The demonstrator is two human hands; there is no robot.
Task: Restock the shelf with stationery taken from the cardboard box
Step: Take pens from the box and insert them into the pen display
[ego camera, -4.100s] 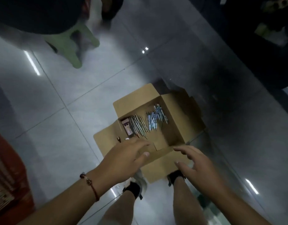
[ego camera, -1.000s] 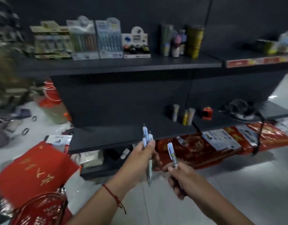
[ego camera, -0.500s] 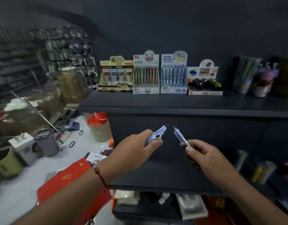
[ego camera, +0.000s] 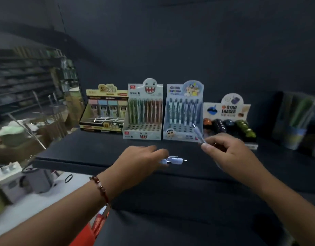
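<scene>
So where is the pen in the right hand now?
Head view, right of centre: the right hand pinches the pen, tip up, before the blue pen display box.

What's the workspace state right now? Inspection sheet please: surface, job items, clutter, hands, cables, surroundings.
Surface: dark shelf top, bare at the front edge.
Job's things: light blue pens in the left hand, low over the shelf; single pen in the right hand, tip raised toward the blue pen display box, which has free holes in its front rows.
Clutter: shark pen display, yellow display box, gyro eraser box in a row at the back.
Hands: left hand grips the pens; right hand pinches one pen.
Cables: nothing seen.
Surroundings: blurred shop racks on the left; red packaging below.
</scene>
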